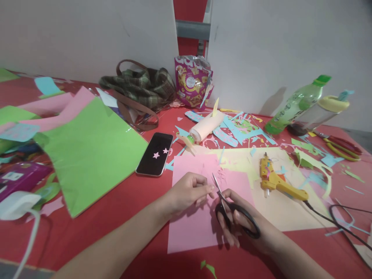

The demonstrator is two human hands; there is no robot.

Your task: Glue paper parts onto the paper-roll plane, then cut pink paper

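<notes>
My right hand (238,219) grips a pair of scissors (245,220) with black handles, its slightly parted blades pointing up and to the left. Just left of the blades, my left hand (193,190) is closed in a pinch, thumb against fingers; whatever it may hold is too small to make out. Both hands are over a sheet of pink paper (188,236), with tiny pink scraps (221,175) beyond the blade tips. On the black phone (151,161) to the left lie two small pink stars (156,155).
A yellow glue gun (286,186) with a black cord lies on cream paper at right. Green paper (95,151) spreads left. Behind are a paper-wrapped roll (207,126), snack bag (192,83), plaid bag (145,85), green bottle (298,104) and pliers (343,145). Coloured scraps litter the red table.
</notes>
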